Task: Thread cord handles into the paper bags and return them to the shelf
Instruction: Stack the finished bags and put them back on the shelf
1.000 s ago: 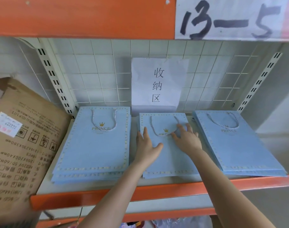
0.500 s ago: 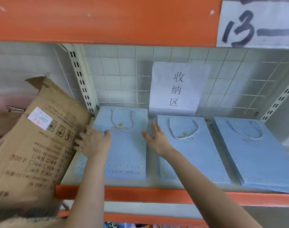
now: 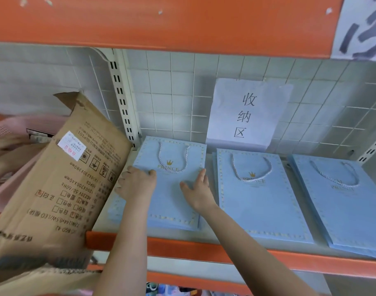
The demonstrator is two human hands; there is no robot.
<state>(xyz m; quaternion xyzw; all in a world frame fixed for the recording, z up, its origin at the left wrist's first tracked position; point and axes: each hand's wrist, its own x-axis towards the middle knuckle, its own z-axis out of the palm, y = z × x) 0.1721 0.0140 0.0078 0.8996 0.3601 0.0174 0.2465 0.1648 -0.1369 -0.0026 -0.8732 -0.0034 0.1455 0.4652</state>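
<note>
Three stacks of flat light-blue paper bags with white cord handles lie on the shelf. My left hand [image 3: 137, 184] rests on the left edge of the left stack [image 3: 172, 201], fingers curled over its side. My right hand [image 3: 196, 192] lies flat on the same stack's right edge, fingers spread. The middle stack [image 3: 259, 201] and the right stack [image 3: 343, 210] lie untouched. The shelf's orange front rail [image 3: 182, 245] runs under my forearms.
A tall brown cardboard box [image 3: 61, 189] leans against the shelf's left end, close to my left hand. A white paper sign [image 3: 247, 112] hangs on the wire grid behind. A pink basket [image 3: 9, 129] sits far left. An orange beam [image 3: 161, 20] spans overhead.
Both hands left the middle stack and moved left onto the left stack, one on each side edge. My view shifted left, bringing the cardboard box further in.
</note>
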